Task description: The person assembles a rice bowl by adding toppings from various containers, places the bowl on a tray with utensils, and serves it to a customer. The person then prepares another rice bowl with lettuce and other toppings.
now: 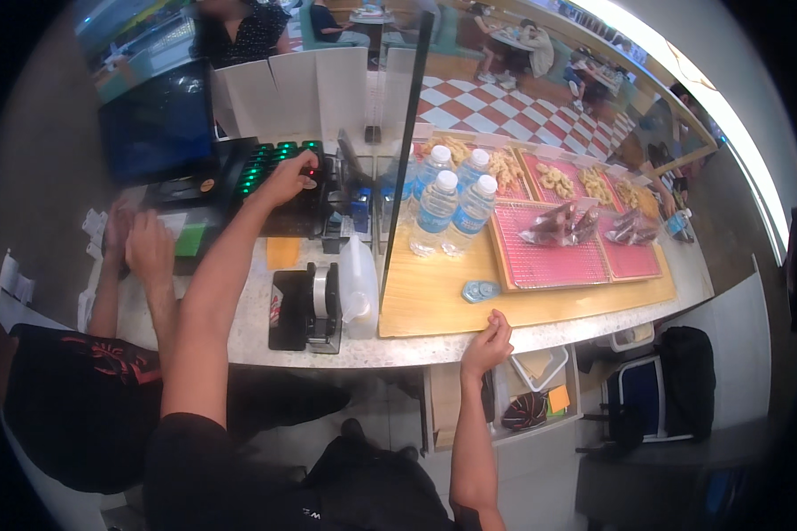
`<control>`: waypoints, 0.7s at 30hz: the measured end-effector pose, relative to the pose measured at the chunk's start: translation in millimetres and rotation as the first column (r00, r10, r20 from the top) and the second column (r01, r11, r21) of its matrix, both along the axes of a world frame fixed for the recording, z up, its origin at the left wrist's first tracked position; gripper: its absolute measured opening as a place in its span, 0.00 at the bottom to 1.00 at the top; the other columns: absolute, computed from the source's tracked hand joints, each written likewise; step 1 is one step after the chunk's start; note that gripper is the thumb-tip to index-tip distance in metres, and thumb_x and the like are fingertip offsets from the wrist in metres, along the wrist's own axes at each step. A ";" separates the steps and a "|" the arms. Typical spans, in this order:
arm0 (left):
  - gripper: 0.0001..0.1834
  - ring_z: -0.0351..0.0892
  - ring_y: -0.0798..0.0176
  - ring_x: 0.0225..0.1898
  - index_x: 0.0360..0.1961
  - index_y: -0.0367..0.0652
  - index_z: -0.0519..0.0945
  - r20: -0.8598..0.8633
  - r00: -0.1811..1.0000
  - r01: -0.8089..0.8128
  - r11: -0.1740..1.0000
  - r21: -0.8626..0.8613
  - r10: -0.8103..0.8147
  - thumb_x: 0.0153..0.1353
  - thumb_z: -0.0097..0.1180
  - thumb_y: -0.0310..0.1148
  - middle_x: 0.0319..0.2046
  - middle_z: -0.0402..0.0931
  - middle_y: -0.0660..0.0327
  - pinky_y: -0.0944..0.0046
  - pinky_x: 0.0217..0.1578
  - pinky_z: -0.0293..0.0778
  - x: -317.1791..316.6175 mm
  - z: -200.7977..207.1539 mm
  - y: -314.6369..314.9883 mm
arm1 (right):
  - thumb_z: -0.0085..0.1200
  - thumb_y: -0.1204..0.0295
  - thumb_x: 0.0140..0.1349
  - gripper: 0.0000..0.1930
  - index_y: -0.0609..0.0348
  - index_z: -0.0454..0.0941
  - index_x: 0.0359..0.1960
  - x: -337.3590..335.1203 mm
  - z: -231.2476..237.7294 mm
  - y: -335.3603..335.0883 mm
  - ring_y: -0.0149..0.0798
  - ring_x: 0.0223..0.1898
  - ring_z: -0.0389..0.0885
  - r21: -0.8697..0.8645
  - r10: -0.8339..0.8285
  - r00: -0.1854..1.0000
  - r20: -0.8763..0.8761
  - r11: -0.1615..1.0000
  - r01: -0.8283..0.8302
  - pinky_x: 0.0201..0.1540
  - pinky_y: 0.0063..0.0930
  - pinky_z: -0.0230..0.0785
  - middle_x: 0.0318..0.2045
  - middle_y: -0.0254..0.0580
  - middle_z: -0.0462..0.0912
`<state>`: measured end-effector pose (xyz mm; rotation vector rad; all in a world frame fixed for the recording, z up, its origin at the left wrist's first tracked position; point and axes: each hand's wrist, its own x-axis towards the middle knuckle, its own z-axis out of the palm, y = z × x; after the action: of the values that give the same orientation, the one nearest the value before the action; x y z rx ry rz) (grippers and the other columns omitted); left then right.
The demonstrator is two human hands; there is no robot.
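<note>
My left hand (285,183) reaches across the counter to a black rack of pagers (270,164) with rows of green lights. Its thumb and forefinger are bent around one pager (311,173) that shows a red light. My right hand (489,343) is held at the counter's front edge, fingers loosely curled, with nothing visible in them. Just beyond it a small clear blue-tinted item (481,291) lies on the wooden board (434,305). Below that hand a drawer (456,416) stands pulled out.
A co-worker's hands (150,248) are close on my left, by a monitor (158,128). A tape dispenser (325,305) and a plastic bottle (358,283) stand mid-counter. Right of a clear partition are water bottles (434,215) and pink-lined trays (549,265) of snacks.
</note>
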<state>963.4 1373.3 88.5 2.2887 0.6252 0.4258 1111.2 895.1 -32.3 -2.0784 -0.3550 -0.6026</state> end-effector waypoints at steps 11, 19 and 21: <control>0.13 0.82 0.44 0.43 0.44 0.34 0.81 0.247 0.955 -0.241 0.910 0.336 0.162 0.57 0.59 0.22 0.38 0.82 0.46 0.55 0.43 0.76 -5.5 -24.5 -19.7 | 0.46 0.70 0.72 0.09 0.52 0.80 0.44 1.5 -4.7 1.7 0.39 0.39 0.82 -0.088 0.005 1.000 -0.010 0.996 -0.006 0.44 0.37 0.61 0.38 0.33 0.84; 0.07 0.77 0.45 0.30 0.33 0.38 0.80 0.136 0.984 -0.076 0.410 0.909 -0.118 0.64 0.55 0.31 0.28 0.78 0.51 0.46 0.37 0.71 -0.1 -39.0 44.2 | 0.49 0.76 0.64 0.11 0.51 0.82 0.44 6.2 -10.5 -6.4 0.42 0.44 0.82 -0.040 0.000 1.000 0.016 0.999 0.001 0.46 0.42 0.65 0.41 0.36 0.85; 0.11 0.79 0.45 0.29 0.43 0.38 0.81 0.089 0.989 0.004 0.614 0.789 -0.120 0.65 0.57 0.33 0.30 0.80 0.51 0.49 0.33 0.74 24.3 -84.5 43.9 | 0.50 0.78 0.62 0.11 0.52 0.82 0.42 9.7 -13.1 -25.5 0.44 0.44 0.82 -0.175 -0.051 0.999 -0.015 0.983 0.047 0.45 0.43 0.66 0.42 0.37 0.85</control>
<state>987.8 1417.2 4.0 3.0705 0.2924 0.9731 1120.9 869.7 -45.4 -2.2655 -0.3572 -0.5978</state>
